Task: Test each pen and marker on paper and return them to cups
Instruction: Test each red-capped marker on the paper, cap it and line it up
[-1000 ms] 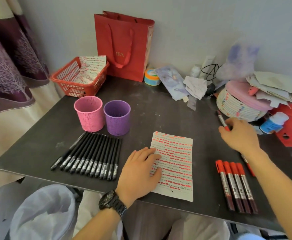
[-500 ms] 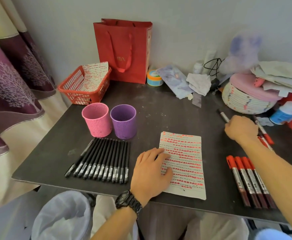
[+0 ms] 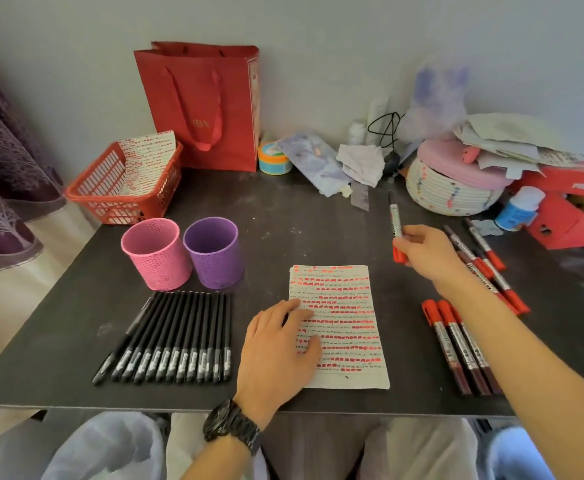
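Head view: right hand (image 3: 425, 254), 0.5 s ago down among loose markers, now lifted, fingers clamped on red-capped marker (image 3: 395, 220) beyond paper (image 3: 349, 306). Left hand (image 3: 276, 344) flat on paper, fingers straight, slightly apart. Judged: uncapping and test stroke next.

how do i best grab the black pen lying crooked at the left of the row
Pinch the pen near its close end, coming from the left with the left hand. It lies flat and splays away from the row there, leaving a gap beside it. Its far end runs tight against its neighbours.
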Demonstrator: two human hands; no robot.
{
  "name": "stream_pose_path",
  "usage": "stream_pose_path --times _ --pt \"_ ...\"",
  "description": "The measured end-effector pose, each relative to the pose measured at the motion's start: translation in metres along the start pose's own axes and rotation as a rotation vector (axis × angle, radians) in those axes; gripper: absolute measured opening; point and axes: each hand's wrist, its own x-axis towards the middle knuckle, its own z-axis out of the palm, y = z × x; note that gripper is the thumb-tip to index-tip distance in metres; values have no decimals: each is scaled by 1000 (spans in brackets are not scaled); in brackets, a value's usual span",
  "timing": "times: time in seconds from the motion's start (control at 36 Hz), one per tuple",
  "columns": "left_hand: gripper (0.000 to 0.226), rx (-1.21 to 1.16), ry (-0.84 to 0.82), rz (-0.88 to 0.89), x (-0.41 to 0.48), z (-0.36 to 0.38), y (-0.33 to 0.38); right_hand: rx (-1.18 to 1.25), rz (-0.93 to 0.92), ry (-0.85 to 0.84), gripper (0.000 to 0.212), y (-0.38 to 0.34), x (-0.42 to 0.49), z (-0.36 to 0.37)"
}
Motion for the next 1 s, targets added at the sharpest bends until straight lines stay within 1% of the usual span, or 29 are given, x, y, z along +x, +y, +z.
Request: stream_pose_path --times 0.08,0.14,0.19,0.28,0.33,0.36,0.44,0.47,0.53,0.58,0.67,0.72,0.78,0.83,0.89,0.94,1.0 --pt "54 -9 14 -4 0 0 0 283 -32 -122 25 -7 -46 6" --pt "51 -13 20 -4 0 1 0 431 -53 -195 21 -6 -79 8" --pt "46 -13 29 3 0 3 -2 579 -64 -252 22 -2 -111 10" --pt "45 -6 35 8 -2 3 -3 810 -30 -266 28 10 -155 14" --pt "44 -18 45 13 -2 3 -1 897 12 -256 34 22 -180 18" --pt "44 -30 52 14 -3 2 -1 919 22 -252 34 29 -192 20" --pt "40 -96 74 15 -6 -2 0 922 21 -221 28 46 -223 25" --pt "38 -123 85 18 -7 -3 0 914 26 -216 30 50 -232 26" --pt "34 -170 119 23 -9 -7 1 886 44 -217 50 62 -248 28" --pt "31 -189 164 35 -13 -12 7 855 77 -193 59 75 -262 28" --pt "25 -224 249 103 -30 -17 22 799 120 -169 57 92 -281 27" --pt "22 -285 258 136 -53 -17 35 775 153 -164 55 99 -292 26" --pt "18 -365 187 163 -80 -14 48 751 161 -170 55 104 -301 25" --pt "18 -411 68 153 -107 -7 58 737 169 -155 52 106 -308 24" --pt "19 -350 -54 111 -126 3 66 693 156 -129 42 106 -311 25" --pt "30 -306 -152 64 -138 15 71 634 126 -126 23 106 -313 28" --pt "45 -334 -221 -2 -145 25 71 612 143 -105 13 107 -313 32"
